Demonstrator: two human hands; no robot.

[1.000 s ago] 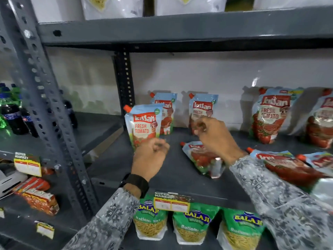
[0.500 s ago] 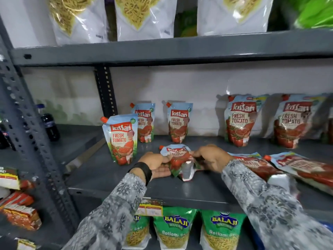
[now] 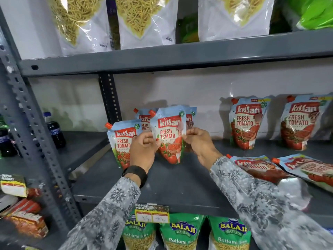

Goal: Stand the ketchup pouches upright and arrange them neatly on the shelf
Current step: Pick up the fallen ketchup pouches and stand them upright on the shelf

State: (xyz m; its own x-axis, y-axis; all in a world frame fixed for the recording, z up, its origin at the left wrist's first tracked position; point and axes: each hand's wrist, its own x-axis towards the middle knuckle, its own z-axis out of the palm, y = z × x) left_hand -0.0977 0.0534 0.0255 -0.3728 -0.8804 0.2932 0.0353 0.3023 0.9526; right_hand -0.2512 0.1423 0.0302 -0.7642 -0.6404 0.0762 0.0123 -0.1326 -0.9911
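A small Kissan ketchup pouch (image 3: 169, 136) is held upright at the middle of the grey shelf (image 3: 180, 184), its bottom near the shelf surface. My left hand (image 3: 143, 150) pinches its left edge and my right hand (image 3: 198, 145) pinches its right edge. Another small pouch (image 3: 121, 141) stands upright just left of it, partly behind my left hand. Two more small pouches (image 3: 144, 120) stand behind, mostly hidden. Two large pouches (image 3: 246, 123) (image 3: 301, 123) lean against the back wall at right. Two large pouches (image 3: 259, 168) (image 3: 310, 168) lie flat at the front right.
White snack bags (image 3: 144, 20) fill the shelf above. Green Balaji bags (image 3: 182, 233) sit below, behind a price tag (image 3: 152, 213). A perforated upright post (image 3: 32, 132) stands at left, with cola bottles (image 3: 54, 130) and red packets (image 3: 25, 219) beyond it.
The small pouch that lay flat on the shelf has been lifted by both hands and turned upright. The camera has tilted upward.
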